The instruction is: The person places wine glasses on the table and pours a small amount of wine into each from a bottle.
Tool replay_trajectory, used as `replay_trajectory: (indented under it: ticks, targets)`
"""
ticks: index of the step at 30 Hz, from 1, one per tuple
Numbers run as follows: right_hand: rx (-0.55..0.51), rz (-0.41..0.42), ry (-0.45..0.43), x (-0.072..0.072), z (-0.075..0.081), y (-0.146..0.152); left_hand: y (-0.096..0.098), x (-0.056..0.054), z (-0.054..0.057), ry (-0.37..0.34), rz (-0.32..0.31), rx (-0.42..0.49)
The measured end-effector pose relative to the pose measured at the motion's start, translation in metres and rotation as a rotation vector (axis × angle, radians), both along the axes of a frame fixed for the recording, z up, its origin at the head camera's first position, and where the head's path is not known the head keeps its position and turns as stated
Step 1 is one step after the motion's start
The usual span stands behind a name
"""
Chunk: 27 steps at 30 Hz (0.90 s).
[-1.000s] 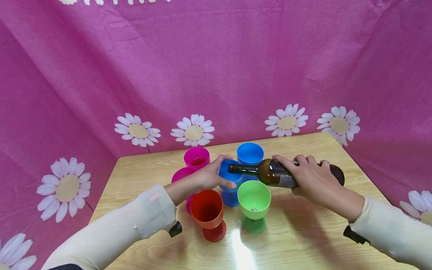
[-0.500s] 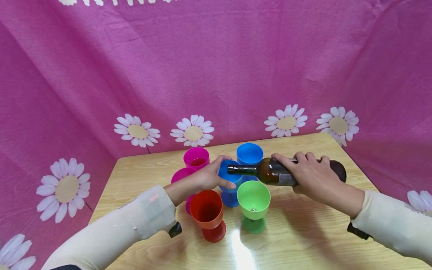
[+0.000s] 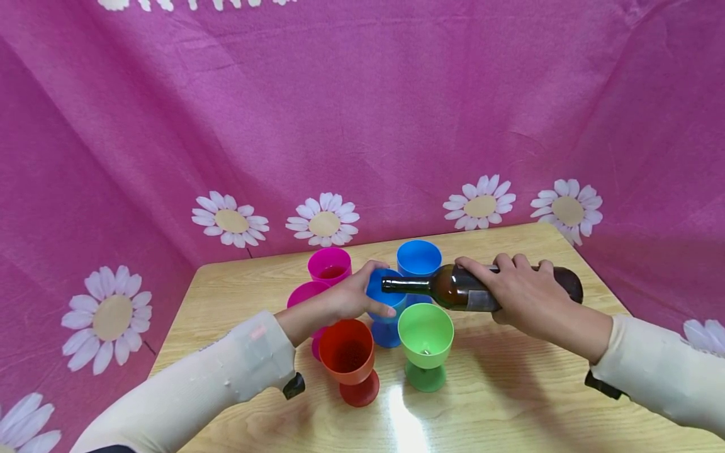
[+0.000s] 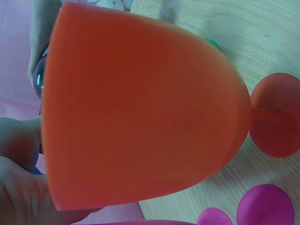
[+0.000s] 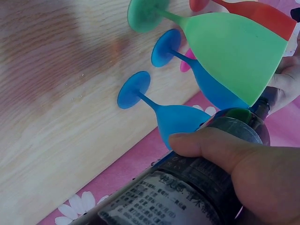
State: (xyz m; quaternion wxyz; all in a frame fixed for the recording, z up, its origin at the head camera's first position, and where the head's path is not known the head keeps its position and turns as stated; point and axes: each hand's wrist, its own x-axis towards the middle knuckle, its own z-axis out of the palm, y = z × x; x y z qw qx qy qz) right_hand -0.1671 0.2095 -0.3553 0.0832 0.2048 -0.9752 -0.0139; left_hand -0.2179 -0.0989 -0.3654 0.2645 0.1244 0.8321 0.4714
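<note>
My left hand (image 3: pixel 358 294) holds the bowl of the nearer blue goblet (image 3: pixel 387 333) from its left side, thumb and fingers curved around it. With my right hand (image 3: pixel 529 302), I grip a dark wine bottle (image 3: pixel 453 288) around its labelled body. The bottle lies almost level, its mouth over the blue goblet's bowl. Whether liquid runs out cannot be seen. A printed label (image 5: pixel 157 199) shows on the bottle in the right wrist view. An orange-red goblet (image 4: pixel 145 108) hides most of my left hand in the left wrist view.
Close in front stand a light green goblet (image 3: pixel 426 336) and the orange-red goblet, which has dark contents. Another blue goblet (image 3: pixel 419 257) is behind the bottle neck. Two magenta goblets, one at the back (image 3: pixel 330 264), stand left on the wooden table (image 3: pixel 510 402). A pink flowered cloth (image 3: pixel 362 126) hangs behind.
The bottle's base has risen slightly, and my right wrist has shifted a little to the right. My left hand and the goblets stay nearly still.
</note>
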Motion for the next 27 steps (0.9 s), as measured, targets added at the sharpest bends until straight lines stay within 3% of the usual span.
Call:
replay_trajectory:
  ticks: [27]
  targets:
    - [0.011, 0.005, -0.028, 0.0001, 0.0094, -0.0030, 0.0004, -0.0013, -0.0009, 0.003, -0.005, -0.009]
